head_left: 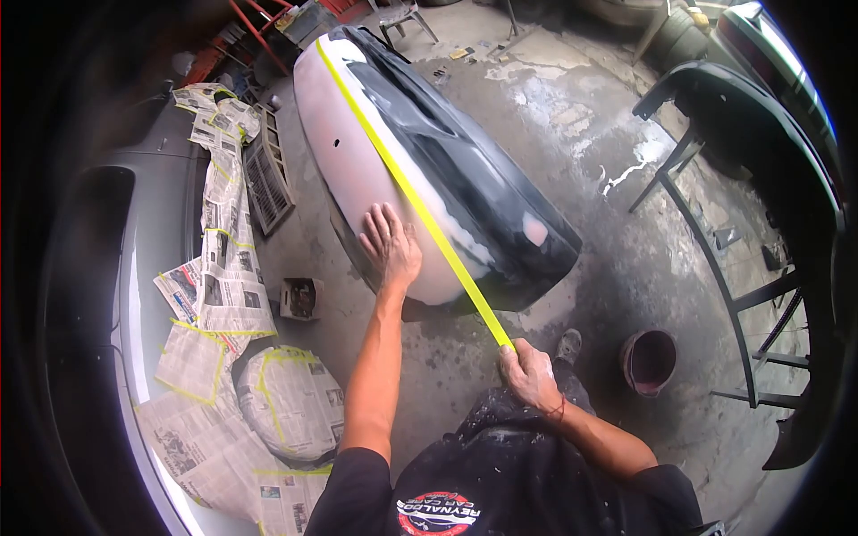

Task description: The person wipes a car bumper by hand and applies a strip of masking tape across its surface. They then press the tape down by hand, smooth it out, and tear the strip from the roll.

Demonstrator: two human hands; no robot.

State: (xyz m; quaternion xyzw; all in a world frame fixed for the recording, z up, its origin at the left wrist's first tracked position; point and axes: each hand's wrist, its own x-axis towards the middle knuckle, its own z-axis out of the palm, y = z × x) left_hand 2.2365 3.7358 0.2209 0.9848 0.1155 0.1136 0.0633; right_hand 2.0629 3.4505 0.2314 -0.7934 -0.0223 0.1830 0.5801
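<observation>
A car body panel (344,170), partly pale pinkish-white and partly dark grey, has a small hole in its pale face. A strip of yellow-green masking tape (451,257) runs lengthwise along it from the far end. The near end of the tape stretches past the panel's edge to my right hand (532,375), which pinches it close to my body. My left hand (391,246) lies flat on the pale surface, fingers spread, left of the tape and apart from it. Whether a tape roll is inside my right hand is hidden.
To the left, a grey car (165,214) carries taped newspaper (228,286), and a wheel (290,402) is papered over. A bucket (650,362) stands on the floor at right. Beyond it, a dark bumper (795,170) rests on a metal stand (706,237). A chair (402,18) stands behind.
</observation>
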